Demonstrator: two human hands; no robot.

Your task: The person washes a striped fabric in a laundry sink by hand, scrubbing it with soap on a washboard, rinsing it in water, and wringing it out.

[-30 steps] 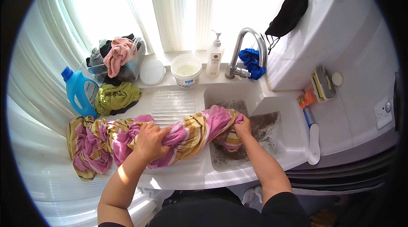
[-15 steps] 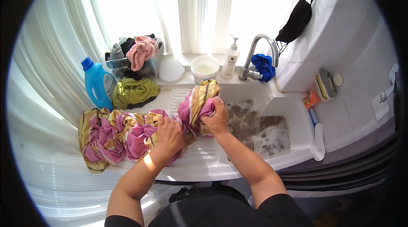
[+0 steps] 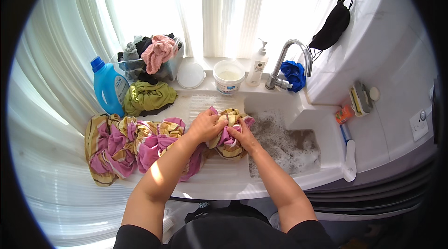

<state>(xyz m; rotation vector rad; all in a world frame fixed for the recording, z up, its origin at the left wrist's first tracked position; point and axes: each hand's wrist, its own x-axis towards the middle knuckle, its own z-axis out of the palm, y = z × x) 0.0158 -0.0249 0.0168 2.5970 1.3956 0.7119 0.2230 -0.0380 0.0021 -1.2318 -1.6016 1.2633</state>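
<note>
A long pink and yellow striped cloth (image 3: 150, 148) lies bunched across the white washboard side of the sink. Its right end is gathered up between my two hands beside the basin. My left hand (image 3: 206, 126) is closed on the upper left of this bunch. Opposite it, my right hand (image 3: 243, 135) grips the bunch from the right, thumb and fingers pressed into the folds. Both hands sit close together, almost touching. Grey, foamy water (image 3: 284, 144) fills the basin just right of my right hand.
Behind the cloth stand a blue detergent bottle (image 3: 108, 88), a green garment (image 3: 148, 97) and a clear bin of clothes (image 3: 175, 64). A white tub (image 3: 228, 78), its lid (image 3: 191, 76), a pump bottle (image 3: 257, 67) and the faucet (image 3: 291, 46) line the back. A white-handled brush (image 3: 349, 160) rests at right.
My left hand has moved right and up from the middle of the cloth to the bunched end. My right hand has lowered that end slightly, and the hands are now together.
</note>
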